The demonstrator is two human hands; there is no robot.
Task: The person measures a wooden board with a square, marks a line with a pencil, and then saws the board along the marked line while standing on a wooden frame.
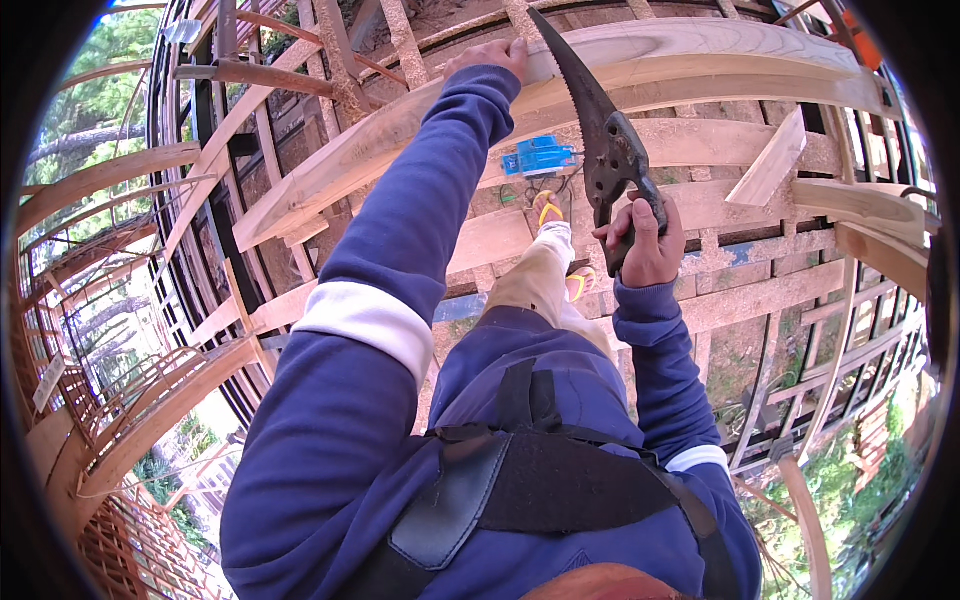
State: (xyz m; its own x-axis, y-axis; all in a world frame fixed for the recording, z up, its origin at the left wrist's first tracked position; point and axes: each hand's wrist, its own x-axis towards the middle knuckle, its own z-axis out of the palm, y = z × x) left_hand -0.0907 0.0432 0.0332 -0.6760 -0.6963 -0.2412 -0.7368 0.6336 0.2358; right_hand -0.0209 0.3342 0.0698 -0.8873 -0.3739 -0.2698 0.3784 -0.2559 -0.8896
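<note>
My left hand [487,62] grips a long pale wooden plank [700,45] at the top of the view, with fingers curled over it and my arm stretched forward. My right hand [643,240] is closed around the black handle of a curved pruning saw [598,135]. The dark toothed blade points up past the right of my left hand and crosses in front of the plank; I cannot tell whether it touches the wood. Beyond my feet, below the plank, a blue power tool [537,156] lies on the boards with a cord beside it.
I stand in sandals [580,285] on spaced wooden slats [740,290] with gaps showing ground below. A short angled board [768,158] lies at the right. Wooden framing and metal bars [255,75] surround me, with trees [110,70] outside at the left.
</note>
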